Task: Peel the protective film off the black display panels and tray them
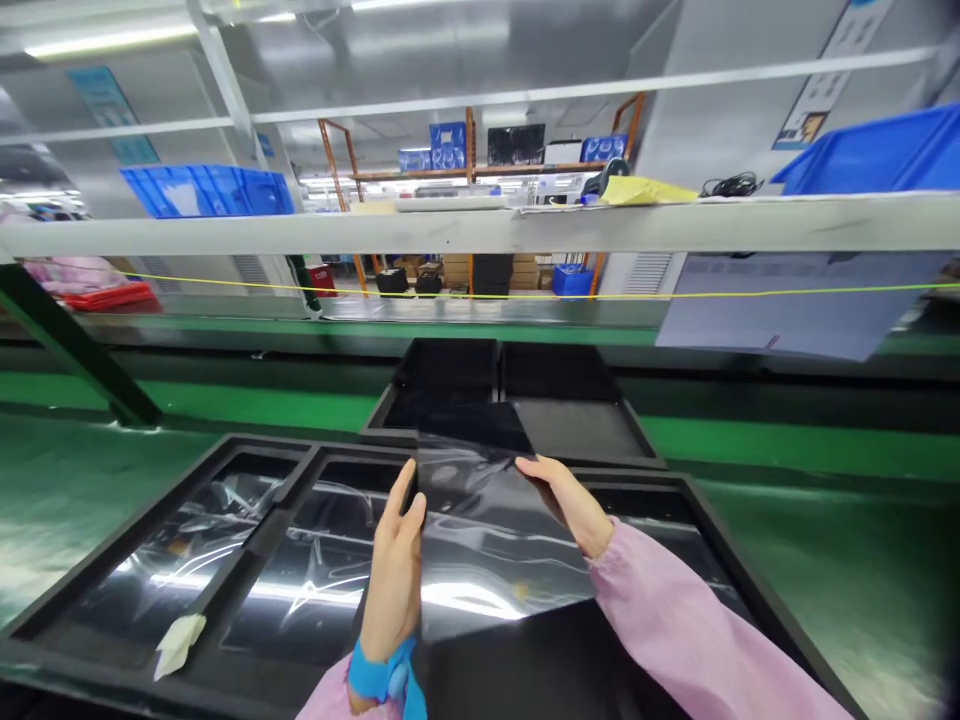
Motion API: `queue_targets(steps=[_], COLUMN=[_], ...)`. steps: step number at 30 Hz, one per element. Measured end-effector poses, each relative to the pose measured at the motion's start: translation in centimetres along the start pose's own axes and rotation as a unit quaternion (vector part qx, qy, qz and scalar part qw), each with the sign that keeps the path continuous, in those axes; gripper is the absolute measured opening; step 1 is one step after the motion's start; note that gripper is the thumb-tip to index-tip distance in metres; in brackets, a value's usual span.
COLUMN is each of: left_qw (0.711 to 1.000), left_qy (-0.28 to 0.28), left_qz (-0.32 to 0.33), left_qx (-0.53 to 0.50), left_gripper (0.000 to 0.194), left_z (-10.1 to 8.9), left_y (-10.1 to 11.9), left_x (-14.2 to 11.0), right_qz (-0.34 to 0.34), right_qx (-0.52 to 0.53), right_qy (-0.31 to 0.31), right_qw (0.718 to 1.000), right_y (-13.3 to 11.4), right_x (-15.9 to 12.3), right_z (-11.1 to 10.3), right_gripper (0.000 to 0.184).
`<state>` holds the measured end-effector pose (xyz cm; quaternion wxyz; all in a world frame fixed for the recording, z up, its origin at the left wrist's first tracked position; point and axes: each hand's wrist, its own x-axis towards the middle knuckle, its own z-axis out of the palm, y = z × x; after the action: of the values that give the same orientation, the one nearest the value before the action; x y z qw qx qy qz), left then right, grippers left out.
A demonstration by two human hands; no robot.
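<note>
I hold a glossy dark sheet in a clear film bag [487, 540] above the black compartment tray [720, 530] in front of me. My left hand [396, 570] grips the sheet's left edge, thumb on top and fingers under it. My right hand [564, 492] pinches the far right corner. The sheet tilts up toward me and reflects the ceiling lights. Both sleeves are pink, and a blue band circles my left wrist.
The tray's left compartments [187, 545] hold more shiny bagged sheets, with a white paper scrap [178, 642] on the rim. A second black tray [517, 395] lies beyond on the green belt [825, 520]. Overhead, a shelf [480, 228] carries blue bins [210, 190].
</note>
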<state>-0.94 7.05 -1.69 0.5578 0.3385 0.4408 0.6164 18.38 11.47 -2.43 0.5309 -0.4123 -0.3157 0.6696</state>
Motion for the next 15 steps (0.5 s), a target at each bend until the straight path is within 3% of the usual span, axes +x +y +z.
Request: queue_targets(steps=[4, 7, 11, 15], left_qw=[0.997, 0.985, 0.92, 0.853], left_qy=[-0.07, -0.129, -0.21, -0.259], left_qz=[-0.007, -0.014, 0.011, 0.104], left_qx=[0.003, 0.115, 0.332, 0.441], left_gripper=[0.057, 0.053, 0.048, 0.041], left_z=[-0.7, -0.9, -1.2, -2.3], left_y=[-1.5, -3.6, -8.4, -12.7], left_x=[0.5, 0.3, 0.0, 1.0], right_qz=[-0.066, -0.103, -0.109, -0.091], right_qx=[0.062, 0.092, 0.091, 0.052], right_qy=[0.167, 0.266, 0.343, 0.345], right_qw=[0.982, 0.954, 0.928, 0.933], right_y=[-1.7, -2.9, -3.2, -3.4], right_x=[3.4, 6.7, 9.7, 10.7], right_z=[-3.6, -5.6, -6.8, -7.4], right_gripper=[0.021, 0.029, 0.032, 0.031])
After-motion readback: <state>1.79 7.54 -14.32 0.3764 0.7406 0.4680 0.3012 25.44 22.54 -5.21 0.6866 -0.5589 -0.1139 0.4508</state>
